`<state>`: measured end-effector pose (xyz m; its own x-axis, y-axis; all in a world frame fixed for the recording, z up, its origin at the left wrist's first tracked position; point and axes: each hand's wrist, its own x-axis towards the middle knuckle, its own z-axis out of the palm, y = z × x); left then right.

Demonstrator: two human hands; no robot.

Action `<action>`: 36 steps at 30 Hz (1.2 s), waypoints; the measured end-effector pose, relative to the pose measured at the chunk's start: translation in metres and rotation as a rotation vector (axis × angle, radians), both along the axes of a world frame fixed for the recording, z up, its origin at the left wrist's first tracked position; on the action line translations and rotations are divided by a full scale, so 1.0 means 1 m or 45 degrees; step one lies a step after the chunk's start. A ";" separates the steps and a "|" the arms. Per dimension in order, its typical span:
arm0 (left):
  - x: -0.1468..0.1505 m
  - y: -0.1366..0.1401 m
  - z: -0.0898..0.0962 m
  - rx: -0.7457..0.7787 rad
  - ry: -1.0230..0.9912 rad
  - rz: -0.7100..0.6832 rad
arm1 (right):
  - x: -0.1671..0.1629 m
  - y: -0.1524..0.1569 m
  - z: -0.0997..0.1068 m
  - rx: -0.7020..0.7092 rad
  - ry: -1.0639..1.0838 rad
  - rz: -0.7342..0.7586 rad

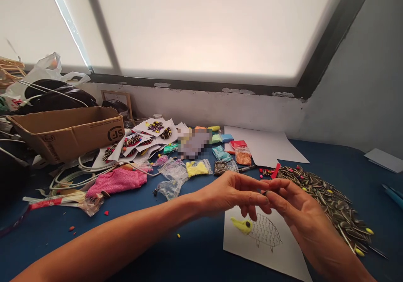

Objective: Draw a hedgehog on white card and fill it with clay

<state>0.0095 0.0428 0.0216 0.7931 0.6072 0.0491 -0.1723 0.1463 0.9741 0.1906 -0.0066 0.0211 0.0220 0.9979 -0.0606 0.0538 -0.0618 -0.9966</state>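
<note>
Lying on the near sheet (234, 248), the drawing (256, 229) is appearing partly done: yellow is covering the head (240, 226), a dark eye (247, 224) is sitting on it, and the body (267, 231) and legs (258, 244) are showing only pen lines, apparently unfilled. The left hand (242, 191) and right hand (304, 210) are hovering above, their fingertips touching around a small dark bit (263, 192); whether each hand is gripping it cannot be told. The drawing is lying beneath them, on the near side of the left fingers and to the left of the right palm. Seeds (327, 202) are lying in a heap to the right; packets (197, 169) are lying farther off, to the left.
</note>
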 end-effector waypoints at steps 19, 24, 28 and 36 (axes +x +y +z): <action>-0.001 0.010 -0.006 -0.209 -0.065 0.260 | 0.007 -0.002 0.004 0.028 0.072 0.000; -0.002 0.010 -0.008 -0.128 0.014 0.280 | 0.005 -0.003 0.006 0.100 -0.126 0.072; -0.003 0.011 -0.014 -0.115 0.018 0.221 | 0.004 -0.003 0.004 0.112 -0.255 0.096; 0.000 0.007 -0.014 -0.173 0.000 0.134 | 0.005 -0.005 0.004 0.159 -0.282 0.073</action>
<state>0.0094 0.0498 0.0071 0.7246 0.6880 -0.0392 -0.1939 0.2581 0.9465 0.1956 -0.0112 0.0249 -0.0354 0.9974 0.0629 0.2712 0.0702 -0.9599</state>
